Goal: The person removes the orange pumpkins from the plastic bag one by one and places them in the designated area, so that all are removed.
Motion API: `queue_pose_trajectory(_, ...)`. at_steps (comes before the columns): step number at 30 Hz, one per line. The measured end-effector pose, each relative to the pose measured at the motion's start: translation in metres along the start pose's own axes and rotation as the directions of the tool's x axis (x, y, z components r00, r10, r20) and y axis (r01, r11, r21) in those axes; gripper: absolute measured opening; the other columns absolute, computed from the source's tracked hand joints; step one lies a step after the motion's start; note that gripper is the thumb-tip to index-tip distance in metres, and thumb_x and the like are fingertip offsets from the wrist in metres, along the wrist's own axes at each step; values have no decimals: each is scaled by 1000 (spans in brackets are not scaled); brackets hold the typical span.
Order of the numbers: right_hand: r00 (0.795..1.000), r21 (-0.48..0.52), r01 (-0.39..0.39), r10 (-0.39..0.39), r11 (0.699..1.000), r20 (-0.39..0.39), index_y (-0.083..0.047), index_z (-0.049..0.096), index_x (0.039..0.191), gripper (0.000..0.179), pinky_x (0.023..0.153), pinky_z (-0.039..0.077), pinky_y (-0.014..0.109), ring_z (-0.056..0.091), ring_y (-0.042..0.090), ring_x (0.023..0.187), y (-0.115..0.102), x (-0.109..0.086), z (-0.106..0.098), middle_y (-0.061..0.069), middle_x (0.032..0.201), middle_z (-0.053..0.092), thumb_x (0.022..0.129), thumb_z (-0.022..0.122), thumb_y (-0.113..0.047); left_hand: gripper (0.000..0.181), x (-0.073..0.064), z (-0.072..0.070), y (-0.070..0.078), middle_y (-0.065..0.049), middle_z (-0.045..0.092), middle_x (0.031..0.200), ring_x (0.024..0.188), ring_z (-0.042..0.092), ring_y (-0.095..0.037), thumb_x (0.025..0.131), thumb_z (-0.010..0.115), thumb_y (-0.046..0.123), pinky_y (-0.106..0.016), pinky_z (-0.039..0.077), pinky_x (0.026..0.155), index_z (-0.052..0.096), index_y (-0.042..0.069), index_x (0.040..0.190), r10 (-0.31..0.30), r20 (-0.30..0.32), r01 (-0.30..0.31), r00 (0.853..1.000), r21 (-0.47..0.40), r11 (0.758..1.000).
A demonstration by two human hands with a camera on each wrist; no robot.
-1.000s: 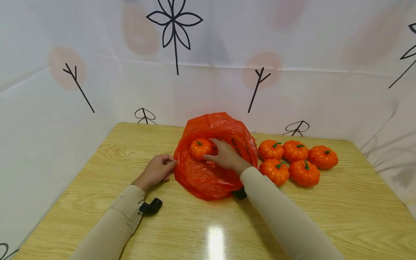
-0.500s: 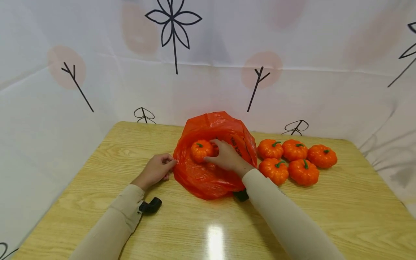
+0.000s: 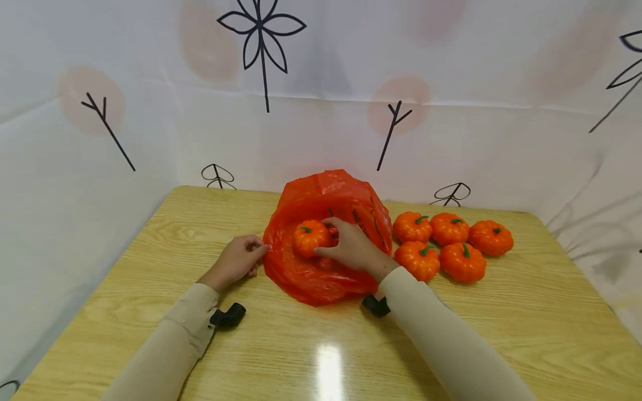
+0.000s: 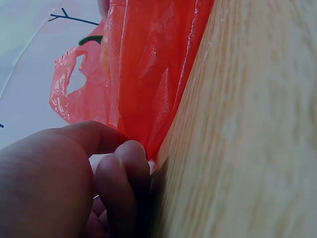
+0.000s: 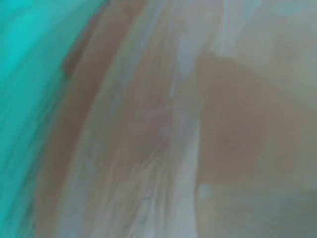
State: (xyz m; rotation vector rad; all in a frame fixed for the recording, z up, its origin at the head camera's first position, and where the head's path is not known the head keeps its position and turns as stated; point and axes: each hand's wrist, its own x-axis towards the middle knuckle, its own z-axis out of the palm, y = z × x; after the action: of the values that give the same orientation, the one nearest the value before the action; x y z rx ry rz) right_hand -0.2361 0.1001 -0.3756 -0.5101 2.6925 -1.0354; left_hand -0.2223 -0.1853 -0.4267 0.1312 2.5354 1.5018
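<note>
An orange toy pumpkin [image 3: 312, 238] with a green stem is in the mouth of the red plastic bag [image 3: 321, 289] in the head view. My right hand [image 3: 353, 247] grips it from the right side, thumb nearest me. My left hand [image 3: 236, 260] pinches the bag's left rim between thumb and fingers. Up close in the left wrist view, the thin red film [image 4: 153, 74] runs down to the fingertips of my left hand [image 4: 74, 168]. The right wrist view is too blurred to make out the grip. The bag's bottom is hidden.
Several more orange pumpkins [image 3: 462, 262] lie in two rows on the wooden table [image 3: 281, 356], right of the bag. A patterned white cloth [image 3: 321, 133] hangs behind the table. Black camera mounts [image 3: 228, 316] stick out at both wrists.
My right hand and the pumpkin have shifted slightly towards me within the bag. The left hand keeps its pinch on the rim. The head view has turned a little.
</note>
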Motion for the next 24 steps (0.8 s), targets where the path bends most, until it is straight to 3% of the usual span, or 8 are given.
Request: queue_pose_trajectory(24, 991, 97, 111, -103, 989, -81, -12, 44, 145, 71, 98, 55, 43, 64, 28, 121, -6, -34, 0, 9, 143, 54, 87, 79, -35, 22, 1, 1, -2, -3, 56, 71, 49, 55, -15, 101, 61, 28, -26, 51, 50, 65, 6, 101, 6, -1, -6, 1000, 6, 1000)
